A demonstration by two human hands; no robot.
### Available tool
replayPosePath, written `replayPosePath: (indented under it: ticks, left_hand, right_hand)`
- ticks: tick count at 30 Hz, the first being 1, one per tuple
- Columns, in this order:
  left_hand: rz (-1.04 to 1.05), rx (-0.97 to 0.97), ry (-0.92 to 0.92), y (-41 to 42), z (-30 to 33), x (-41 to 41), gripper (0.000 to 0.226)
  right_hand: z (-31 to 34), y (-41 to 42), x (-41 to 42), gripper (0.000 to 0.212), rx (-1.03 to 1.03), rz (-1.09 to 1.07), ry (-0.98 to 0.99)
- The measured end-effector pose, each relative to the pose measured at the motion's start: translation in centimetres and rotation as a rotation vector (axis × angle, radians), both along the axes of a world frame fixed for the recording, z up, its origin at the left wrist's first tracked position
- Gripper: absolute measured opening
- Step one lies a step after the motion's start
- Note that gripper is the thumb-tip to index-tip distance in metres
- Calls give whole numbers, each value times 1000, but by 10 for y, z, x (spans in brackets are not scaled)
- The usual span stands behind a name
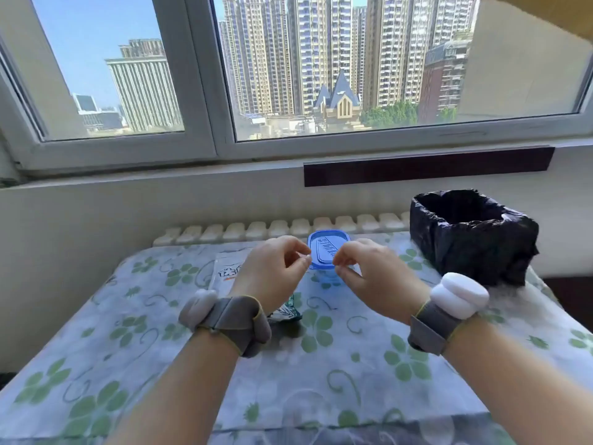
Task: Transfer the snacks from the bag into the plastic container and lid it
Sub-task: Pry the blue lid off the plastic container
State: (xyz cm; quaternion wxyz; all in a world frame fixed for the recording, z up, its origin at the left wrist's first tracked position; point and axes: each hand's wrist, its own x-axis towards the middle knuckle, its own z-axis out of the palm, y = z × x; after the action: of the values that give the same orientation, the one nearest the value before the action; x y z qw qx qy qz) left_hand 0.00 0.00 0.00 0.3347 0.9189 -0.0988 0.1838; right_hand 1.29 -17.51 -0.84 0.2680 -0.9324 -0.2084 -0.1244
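A small clear plastic container (328, 279) with a blue lid (325, 245) on it stands at the far middle of the table. My left hand (272, 268) has its thumb and forefinger pinched at the lid's front left corner. My right hand (375, 271) pinches the lid's front edge and covers its right side. A white snack bag (226, 268) lies flat left of the container, partly under my left hand. A dark green packet (287, 311) shows below my left wrist. The container's contents are hidden.
A black bin-bag-lined box (471, 232) stands at the back right of the table. The floral tablecloth (337, 364) covers the table, with a radiator (276, 228) and a window wall behind. Both wrists wear grey straps with white trackers.
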Motion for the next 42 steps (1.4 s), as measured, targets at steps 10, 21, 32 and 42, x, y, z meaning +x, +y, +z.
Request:
replayPosePath:
  ticks: [10,21,32,42]
  left_hand:
    - [-13,-296,347,-6,-45,56,46]
    - [-14,-681,279,-11,-46,58,28]
    - [-71,-818,406,-11,-44,46,119]
    - [-15,-638,210,-19,-56,46,133]
  right_hand:
    - [-44,4,54,32,-55,-3,-30]
    - [-54,4,61,17,191,-66,-240]
    - [-39,4,51,11,1116,-165,331]
    - [-42,6,36,18,1273,30,646]
